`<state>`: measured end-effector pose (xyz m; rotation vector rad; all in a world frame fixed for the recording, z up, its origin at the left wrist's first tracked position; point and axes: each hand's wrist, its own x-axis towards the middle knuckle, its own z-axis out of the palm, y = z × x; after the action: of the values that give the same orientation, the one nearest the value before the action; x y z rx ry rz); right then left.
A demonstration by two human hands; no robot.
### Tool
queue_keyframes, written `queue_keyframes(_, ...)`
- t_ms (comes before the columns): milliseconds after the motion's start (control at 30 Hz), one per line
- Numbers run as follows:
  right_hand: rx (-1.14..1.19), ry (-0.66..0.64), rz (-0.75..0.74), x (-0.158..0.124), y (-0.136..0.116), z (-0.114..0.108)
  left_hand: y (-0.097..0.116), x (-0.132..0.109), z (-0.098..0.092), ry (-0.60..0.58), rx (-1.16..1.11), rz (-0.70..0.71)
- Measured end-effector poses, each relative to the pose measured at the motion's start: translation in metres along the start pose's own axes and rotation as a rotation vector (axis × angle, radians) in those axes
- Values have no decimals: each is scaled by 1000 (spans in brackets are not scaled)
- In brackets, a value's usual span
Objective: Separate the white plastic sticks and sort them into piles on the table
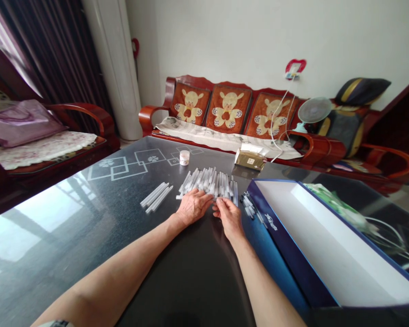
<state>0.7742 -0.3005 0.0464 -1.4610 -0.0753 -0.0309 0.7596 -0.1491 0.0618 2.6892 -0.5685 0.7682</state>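
Note:
A pile of slim, translucent white pen barrels [211, 179] lies on the dark table in front of both hands. My left hand [194, 208] is closed at the pile's near edge, its fingers bent to the right; one barrel's end sticks out sideways to its left. My right hand [229, 217] is close beside it, thumb and forefinger pinched together, and whatever is between them is too small to make out. Several more barrels [157, 197] lie apart, side by side, on the left. Small dark-and-clear pen parts [249, 206] are scattered right of the pile.
A long blue box [259, 200] with a white inside stands at the right, a green-and-white packet [337, 206] and white cables beyond it. Behind the pile are a small white tub [184, 158] and a tissue box [250, 159]. A wooden sofa [218, 109] stands behind the table.

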Motion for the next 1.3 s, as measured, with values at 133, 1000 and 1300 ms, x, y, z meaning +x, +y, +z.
queue_keyframes(133,30,-33,2,-1,-3,-1,-1,1,1,-7,18,-6)
queue_keyframes(1000,-212,13,-15,2,1,1,0,-1,2,-7,76,35)
queue_keyframes(1300,-136,27,30,4,1,1,-1,-1,3,-2,79,39)
